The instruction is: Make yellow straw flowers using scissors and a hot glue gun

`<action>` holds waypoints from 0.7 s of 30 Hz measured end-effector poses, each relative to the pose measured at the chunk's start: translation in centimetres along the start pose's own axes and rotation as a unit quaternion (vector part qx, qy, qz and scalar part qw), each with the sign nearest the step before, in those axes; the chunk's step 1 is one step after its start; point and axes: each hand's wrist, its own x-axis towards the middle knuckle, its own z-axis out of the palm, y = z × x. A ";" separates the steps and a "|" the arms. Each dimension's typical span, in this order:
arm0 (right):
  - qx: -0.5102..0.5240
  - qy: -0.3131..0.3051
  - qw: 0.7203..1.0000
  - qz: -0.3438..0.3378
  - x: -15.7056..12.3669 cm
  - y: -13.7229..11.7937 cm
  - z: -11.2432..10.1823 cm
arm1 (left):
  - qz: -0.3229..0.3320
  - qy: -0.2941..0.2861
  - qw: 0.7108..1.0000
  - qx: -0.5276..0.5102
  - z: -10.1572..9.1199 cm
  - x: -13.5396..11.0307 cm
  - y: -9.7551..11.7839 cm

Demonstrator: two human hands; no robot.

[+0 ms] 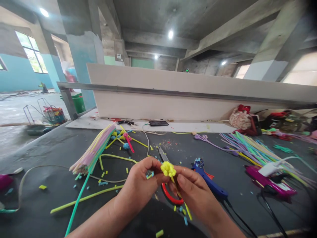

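Between my hands is a small yellow pipe-cleaner flower (168, 168), its thin stem running down past my right palm. The fingertips of my left hand (140, 180) pinch the bloom from the left. My right hand (198, 191) is closed on its right side and the stem just below. Under them on the dark table lie scissors (172, 195) with red handles, blades pointing away and partly covered by my fingers. To the right of my right hand rests a blue glue gun (210, 183) with a clogged-looking nozzle end.
Bundles of coloured pipe cleaners lie left (96, 148) and right (260, 148). A magenta tool (272, 181) with a black cord sits at the right. Yellow and blue clippings are scattered around. A phone (158, 123) lies by the white partition (153, 104) at the back.
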 end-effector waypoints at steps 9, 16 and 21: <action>0.089 0.034 0.995 -0.020 0.5 0.3 1.0 | 0.034 -0.003 0.999 0.026 0.1 -0.3 0.1; 0.141 0.065 0.987 -0.050 0.7 0.6 1.4 | 0.017 -0.018 1.000 0.019 0.1 -0.4 0.6; 0.103 0.143 0.984 -0.031 0.8 1.1 1.5 | -0.024 -0.018 0.998 -0.058 0.6 -0.6 0.0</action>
